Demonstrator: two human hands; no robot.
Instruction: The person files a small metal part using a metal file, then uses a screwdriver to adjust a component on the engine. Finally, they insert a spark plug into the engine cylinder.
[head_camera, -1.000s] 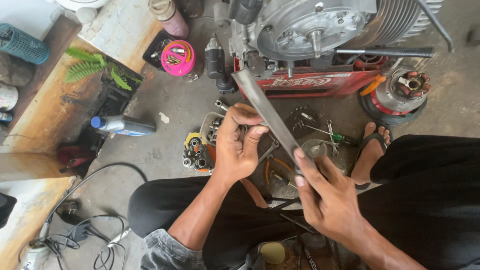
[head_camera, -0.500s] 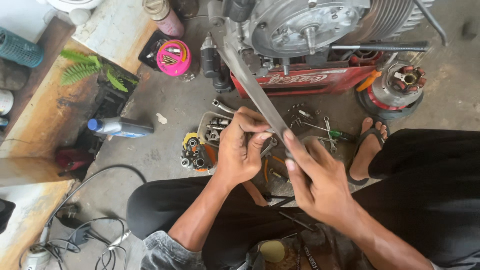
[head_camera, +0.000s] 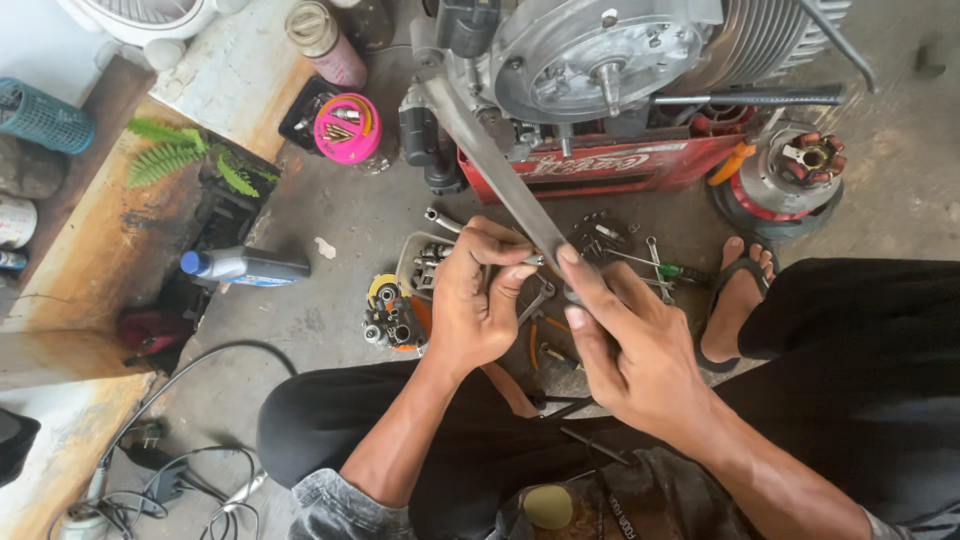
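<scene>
So the long flat metal bar (head_camera: 500, 175) runs diagonally from up by the engine (head_camera: 600, 60) down to the person's lap, and both hands meet at its lower end, which looks like why it's angled that way: the far end rests against the engine side while the near end gets steadied. Right hand (head_camera: 630, 350) lies along the bar with the index finger stretched flat on top and the other fingers wrapped loosely underneath, so it's pressing and guiding more than squeezing. Left hand (head_camera: 480, 300) is curled, fingertips pinched together right beside the bar's edge on something small (can't tell what, it's hidden by the fingers). Engine sits up on a red crate (head_camera: 610, 165), probably to get it off the floor at working height. Just beyond the hands there's a small tray of sockets and bits (head_camera: 425, 265) plus loose wrenches (head_camera: 655, 265) and a green-handled screwdriver (head_camera: 680, 270) spread on the concrete, all within easy reach. A stator assembly (head_camera: 795, 175) sits to the right near a sandalled foot (head_camera: 735, 295). Further left: an oil bottle with a blue cap (head_camera: 245, 267) lying on its side, and a pink tub (head_camera: 347, 128).
</scene>
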